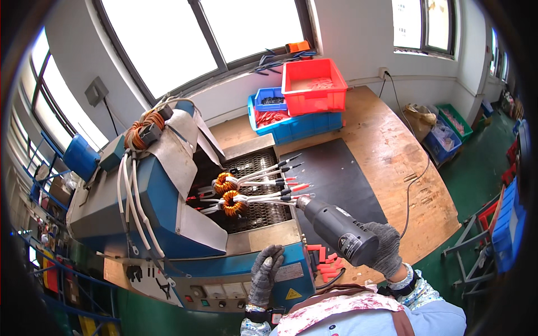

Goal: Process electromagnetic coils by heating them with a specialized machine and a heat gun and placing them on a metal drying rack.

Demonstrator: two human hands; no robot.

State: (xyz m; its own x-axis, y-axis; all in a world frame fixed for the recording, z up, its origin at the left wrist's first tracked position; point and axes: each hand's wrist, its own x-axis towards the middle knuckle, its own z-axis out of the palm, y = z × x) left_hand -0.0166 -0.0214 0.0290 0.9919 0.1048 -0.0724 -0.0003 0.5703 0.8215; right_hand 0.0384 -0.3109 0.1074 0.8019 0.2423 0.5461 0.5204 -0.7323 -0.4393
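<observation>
My right hand (386, 252), in a grey glove, grips a black heat gun (337, 228). The gun's metal nozzle points left at the lead ends of two copper-wound ring coils, the nearer coil (233, 204) and the farther coil (225, 182). Both lie on the wire mesh belt (255, 222) of a blue machine (168, 196), their white-sleeved leads (263, 198) reaching right over its edge. Some lead ends carry red or black sleeves. My left hand (264, 275), also gloved, rests at the machine's front edge with fingers extended and nothing visible in it.
Red sleeve pieces (325, 263) lie beside the machine's near right corner. A black mat (336, 179) covers part of the wooden table (414, 190). Behind stand a red bin (315, 101) and blue bins (305, 130). Another wound coil (144, 130) with hanging leads sits atop the machine.
</observation>
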